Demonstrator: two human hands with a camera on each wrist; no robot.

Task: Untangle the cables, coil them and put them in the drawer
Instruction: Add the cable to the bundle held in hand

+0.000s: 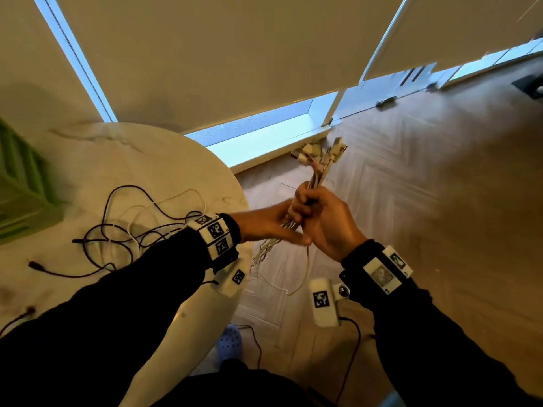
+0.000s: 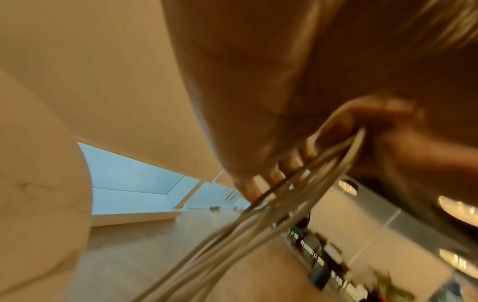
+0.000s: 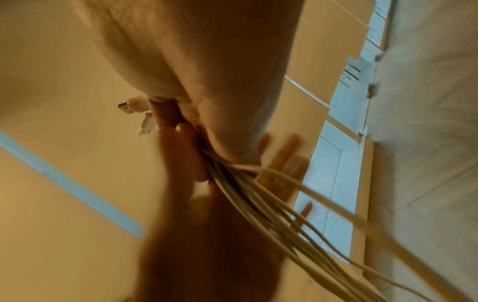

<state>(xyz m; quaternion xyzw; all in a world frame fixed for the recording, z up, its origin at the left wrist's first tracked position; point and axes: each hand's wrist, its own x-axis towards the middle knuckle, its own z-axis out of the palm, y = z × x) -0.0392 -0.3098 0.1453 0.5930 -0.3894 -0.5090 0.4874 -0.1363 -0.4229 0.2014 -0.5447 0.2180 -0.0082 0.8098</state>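
White cables [image 1: 316, 178] are clenched in the right hand [image 1: 326, 221] beside the desk [image 1: 147, 160] — plugs upward; the left hand [image 1: 264, 221], fingers straight, is laid against them. Dark cables [image 1: 123, 230] are seen tangled on the desk.

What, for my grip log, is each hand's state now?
Left hand: open, fingers spread by the cables.
Right hand: closed, holding the cables.

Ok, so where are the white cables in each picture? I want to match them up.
Head: right of the middle, the white cables stick up out of the right hand, plugs on top.
Left wrist: the white cables slant from the middle right down to the bottom left.
Right wrist: the white cables fan from the middle to the bottom right.
Shared landmark: the blue window strip by the floor shows in all three.
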